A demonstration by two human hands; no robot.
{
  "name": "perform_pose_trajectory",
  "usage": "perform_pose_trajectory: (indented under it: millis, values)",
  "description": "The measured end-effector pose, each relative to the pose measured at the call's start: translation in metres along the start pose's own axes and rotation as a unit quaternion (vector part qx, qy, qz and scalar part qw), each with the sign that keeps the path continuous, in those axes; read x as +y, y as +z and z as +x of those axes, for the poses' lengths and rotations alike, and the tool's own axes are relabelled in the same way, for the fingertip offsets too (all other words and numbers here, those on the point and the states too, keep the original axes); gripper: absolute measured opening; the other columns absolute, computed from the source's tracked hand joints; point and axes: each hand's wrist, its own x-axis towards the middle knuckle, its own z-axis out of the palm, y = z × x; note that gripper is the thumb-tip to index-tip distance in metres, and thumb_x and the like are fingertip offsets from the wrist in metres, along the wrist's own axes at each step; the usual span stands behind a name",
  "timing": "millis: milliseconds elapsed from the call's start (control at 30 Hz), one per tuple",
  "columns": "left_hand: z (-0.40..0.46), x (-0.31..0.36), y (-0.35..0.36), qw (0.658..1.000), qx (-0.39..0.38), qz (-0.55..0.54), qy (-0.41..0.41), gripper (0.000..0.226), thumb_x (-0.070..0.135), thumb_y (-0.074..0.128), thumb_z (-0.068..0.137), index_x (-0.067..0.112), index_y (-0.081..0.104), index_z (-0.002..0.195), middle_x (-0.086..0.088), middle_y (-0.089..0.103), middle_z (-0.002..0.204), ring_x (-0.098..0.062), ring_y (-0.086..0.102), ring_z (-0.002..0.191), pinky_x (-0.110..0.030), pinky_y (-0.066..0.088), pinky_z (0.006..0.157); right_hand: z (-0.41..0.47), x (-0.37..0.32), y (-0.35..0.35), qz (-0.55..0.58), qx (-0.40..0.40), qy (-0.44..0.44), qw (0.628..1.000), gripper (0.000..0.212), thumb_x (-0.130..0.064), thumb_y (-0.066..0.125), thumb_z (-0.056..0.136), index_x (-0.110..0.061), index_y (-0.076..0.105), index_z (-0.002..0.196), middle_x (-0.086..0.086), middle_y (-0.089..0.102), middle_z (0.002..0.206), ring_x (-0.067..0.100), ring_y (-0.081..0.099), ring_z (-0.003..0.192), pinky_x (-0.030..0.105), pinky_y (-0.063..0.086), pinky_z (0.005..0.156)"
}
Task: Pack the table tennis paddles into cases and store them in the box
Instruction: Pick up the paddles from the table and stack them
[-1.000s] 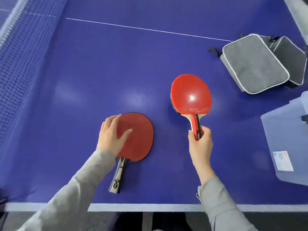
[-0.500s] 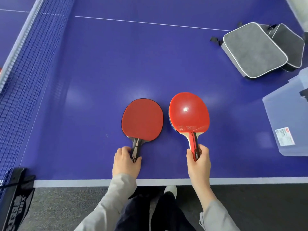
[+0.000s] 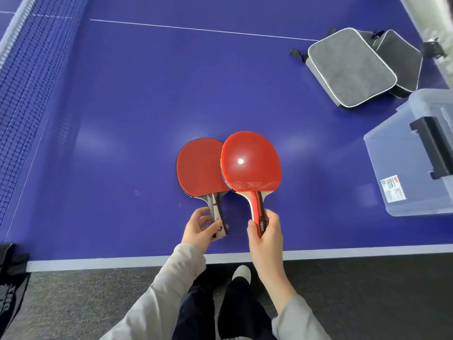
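Red paddles, handles gripped by both hands.

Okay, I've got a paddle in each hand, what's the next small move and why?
Probably set the left hand's darker paddle down and carry the right hand's glossy paddle toward the grey cases at far right. Both hands are full, and both cases lie untouched, so one hand must be free.
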Motion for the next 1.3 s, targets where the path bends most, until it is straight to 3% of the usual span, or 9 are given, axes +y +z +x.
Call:
perform_pose_trajectory:
  millis: [200, 300, 367, 467, 633, 833, 933, 1033, 1300]
  values:
    - [0.004, -0.003, 0.002, 0.999, -0.011, 0.041, 0.011, 0.034, -0.001, 0.06, 0.087, 0.006, 0.053, 0.12, -0.012, 0.065, 0.097, -0.019, 0.067, 0.078, -0.027, 0.058, 0.066, -0.007, -0.02, 0.038, 0.032, -0.001, -0.01, 0.999, 0.029, -0.014, 0.057, 0.091, -0.01, 0.05, 0.119, -0.003, 0.056, 0.104, 0.001, 0.055, 0.086, 0.001, 0.04, 0.068]
    - [0.007, -0.002, 0.001, 0.998, -0.012, 0.064, 0.011, 0.03, 0.003, 0.063, 0.086, 0.014, 0.056, 0.113, -0.004, 0.068, 0.091, -0.008, 0.069, 0.069, -0.016, 0.052, 0.056, -0.012, -0.025, 0.054, 0.033, -0.004, -0.01, 0.999, 0.027, -0.016, 0.056, 0.093, -0.013, 0.049, 0.118, -0.003, 0.056, 0.107, 0.004, 0.055, 0.091, 0.007, 0.045, 0.071]
    - [0.009, -0.004, -0.003, 0.998, -0.022, 0.065, 0.001, 0.026, 0.004, 0.062, 0.087, 0.016, 0.057, 0.11, -0.001, 0.069, 0.088, -0.003, 0.068, 0.065, -0.015, 0.05, 0.053, -0.014, -0.026, 0.06, 0.017, 0.0, -0.01, 1.0, 0.025, -0.016, 0.054, 0.093, -0.014, 0.049, 0.118, -0.004, 0.055, 0.108, 0.007, 0.056, 0.093, 0.019, 0.051, 0.075]
    - [0.012, -0.003, -0.008, 0.998, -0.045, -0.007, -0.044, 0.017, 0.008, 0.052, 0.094, 0.014, 0.06, 0.109, -0.002, 0.071, 0.083, -0.006, 0.067, 0.064, -0.018, 0.051, 0.054, -0.017, -0.03, 0.065, -0.029, 0.004, -0.019, 0.999, 0.027, -0.016, 0.053, 0.094, -0.01, 0.048, 0.12, -0.001, 0.053, 0.109, 0.016, 0.057, 0.099, 0.034, 0.051, 0.08]
    - [0.011, 0.006, -0.011, 0.992, -0.068, -0.065, -0.08, 0.026, 0.018, 0.037, 0.1, 0.014, 0.062, 0.102, 0.001, 0.072, 0.072, -0.009, 0.068, 0.063, -0.022, 0.053, 0.052, -0.022, -0.035, 0.069, -0.073, 0.019, -0.033, 0.997, 0.026, -0.015, 0.053, 0.094, -0.008, 0.051, 0.119, 0.003, 0.052, 0.108, 0.018, 0.047, 0.106, 0.037, 0.046, 0.09]
    - [0.013, 0.01, -0.009, 0.99, -0.069, -0.078, -0.098, 0.025, 0.028, 0.042, 0.099, 0.011, 0.061, 0.099, -0.008, 0.062, 0.084, -0.017, 0.061, 0.069, -0.027, 0.052, 0.06, -0.029, -0.033, 0.076, -0.054, 0.039, -0.025, 0.997, 0.024, -0.014, 0.054, 0.094, -0.008, 0.05, 0.117, 0.003, 0.046, 0.109, 0.018, 0.048, 0.105, 0.039, 0.048, 0.086]
    - [0.014, 0.006, -0.009, 0.991, -0.065, -0.067, -0.098, 0.025, 0.029, 0.043, 0.099, 0.011, 0.061, 0.102, -0.002, 0.064, 0.076, -0.013, 0.062, 0.064, -0.025, 0.05, 0.055, -0.031, -0.033, 0.081, -0.038, 0.068, -0.017, 0.997, 0.024, -0.015, 0.055, 0.094, -0.008, 0.051, 0.116, 0.002, 0.046, 0.107, 0.018, 0.049, 0.102, 0.038, 0.049, 0.084]
    - [0.016, 0.004, -0.009, 0.991, -0.067, -0.063, -0.097, 0.021, 0.029, 0.047, 0.097, 0.014, 0.06, 0.091, 0.005, 0.065, 0.062, -0.007, 0.062, 0.055, -0.022, 0.049, 0.051, -0.031, -0.031, 0.082, -0.038, 0.082, -0.005, 0.996, 0.024, -0.017, 0.055, 0.094, -0.009, 0.051, 0.116, 0.001, 0.047, 0.106, 0.018, 0.05, 0.102, 0.04, 0.049, 0.085]
    - [0.022, 0.007, -0.01, 0.994, -0.067, 0.013, -0.085, 0.039, 0.037, 0.065, 0.085, 0.01, 0.061, 0.112, -0.008, 0.067, 0.087, -0.022, 0.063, 0.077, -0.04, 0.051, 0.078, -0.034, -0.027, 0.083, -0.112, 0.053, -0.022, 0.992, 0.028, -0.018, 0.058, 0.091, -0.013, 0.051, 0.118, -0.003, 0.049, 0.108, 0.017, 0.048, 0.106, 0.028, 0.039, 0.086]
